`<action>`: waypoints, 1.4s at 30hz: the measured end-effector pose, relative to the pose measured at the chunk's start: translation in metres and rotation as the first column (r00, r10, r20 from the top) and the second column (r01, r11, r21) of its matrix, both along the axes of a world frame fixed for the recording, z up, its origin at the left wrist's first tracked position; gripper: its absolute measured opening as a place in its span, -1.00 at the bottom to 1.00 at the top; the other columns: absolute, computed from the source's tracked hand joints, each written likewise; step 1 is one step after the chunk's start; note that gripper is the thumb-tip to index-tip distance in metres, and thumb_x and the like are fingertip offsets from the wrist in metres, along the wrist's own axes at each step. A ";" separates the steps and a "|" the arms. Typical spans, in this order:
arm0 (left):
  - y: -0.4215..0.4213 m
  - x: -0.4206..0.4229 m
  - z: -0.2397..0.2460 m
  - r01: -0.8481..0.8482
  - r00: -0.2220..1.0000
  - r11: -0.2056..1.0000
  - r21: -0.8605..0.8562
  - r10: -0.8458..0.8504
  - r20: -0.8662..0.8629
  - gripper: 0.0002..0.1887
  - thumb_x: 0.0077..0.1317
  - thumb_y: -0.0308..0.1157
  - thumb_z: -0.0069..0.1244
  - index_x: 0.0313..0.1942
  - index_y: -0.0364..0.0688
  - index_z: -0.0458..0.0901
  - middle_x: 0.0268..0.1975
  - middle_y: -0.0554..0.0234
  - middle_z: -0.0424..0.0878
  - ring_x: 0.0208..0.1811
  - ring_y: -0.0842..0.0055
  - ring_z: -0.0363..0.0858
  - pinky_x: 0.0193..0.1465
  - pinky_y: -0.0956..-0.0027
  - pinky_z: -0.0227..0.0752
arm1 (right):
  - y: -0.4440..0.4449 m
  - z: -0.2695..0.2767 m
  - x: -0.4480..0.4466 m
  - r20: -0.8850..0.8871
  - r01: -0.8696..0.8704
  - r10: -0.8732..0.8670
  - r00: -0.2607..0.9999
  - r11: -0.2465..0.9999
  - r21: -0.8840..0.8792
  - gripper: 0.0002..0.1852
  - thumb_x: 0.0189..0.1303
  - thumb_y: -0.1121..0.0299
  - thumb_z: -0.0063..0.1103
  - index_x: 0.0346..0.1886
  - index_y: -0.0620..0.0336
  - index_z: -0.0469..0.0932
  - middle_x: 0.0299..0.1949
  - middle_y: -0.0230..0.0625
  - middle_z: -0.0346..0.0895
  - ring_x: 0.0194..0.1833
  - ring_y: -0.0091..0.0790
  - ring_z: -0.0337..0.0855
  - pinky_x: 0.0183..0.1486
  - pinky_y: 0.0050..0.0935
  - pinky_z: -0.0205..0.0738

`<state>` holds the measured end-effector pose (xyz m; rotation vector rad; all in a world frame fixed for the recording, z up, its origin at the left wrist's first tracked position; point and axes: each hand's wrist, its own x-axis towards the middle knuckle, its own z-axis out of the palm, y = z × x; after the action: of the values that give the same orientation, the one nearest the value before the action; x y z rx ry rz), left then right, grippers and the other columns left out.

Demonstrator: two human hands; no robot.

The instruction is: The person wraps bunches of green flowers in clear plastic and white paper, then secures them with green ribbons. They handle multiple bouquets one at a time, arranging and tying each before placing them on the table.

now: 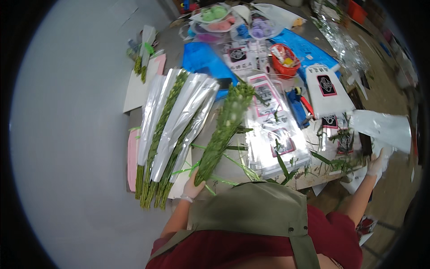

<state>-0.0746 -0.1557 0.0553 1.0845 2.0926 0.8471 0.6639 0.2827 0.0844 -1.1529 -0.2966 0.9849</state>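
Note:
My left hand (194, 188), gloved, grips the lower end of a bundle of leafy green stems (223, 131), which slants up and to the right over the table. At the table's right edge, my right hand (375, 164) is closed on a whitish plastic sleeve (381, 129) that extends above it. Left of the green bundle lie several bundles in clear sleeves (181, 124), their green stem ends pointing towards me. A stack of clear printed sleeves (280, 134) lies between my hands, with loose leaves on it. Green ties (242, 164) are strewn by my left hand.
A blue tape dispenser (296, 107) with a red handle and a red basket (285, 69) of small items stand beyond the stack. White printed sleeves (327, 92) lie at right, blue sheets (205, 59) and wrapped colourful flowers (231, 23) at the back. A wall (74, 134) borders the left.

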 end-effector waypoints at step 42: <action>-0.160 -0.146 0.009 -0.446 0.711 0.895 -0.014 0.345 -0.613 0.06 -0.06 0.11 0.29 0.38 -0.19 0.17 0.12 0.05 0.45 0.14 0.22 0.43 0.22 0.17 0.25 | -0.387 0.027 -0.894 0.442 -0.352 -0.863 0.246 -0.504 -0.788 -0.44 0.14 0.37 0.17 0.27 -0.12 0.39 0.14 -0.44 0.40 -0.11 -0.30 0.62 -0.27 -0.35 0.61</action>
<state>-0.2201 -0.3158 0.0645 0.8904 2.9576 0.5333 -0.2302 -0.1048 0.1110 -1.6570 2.4701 0.3344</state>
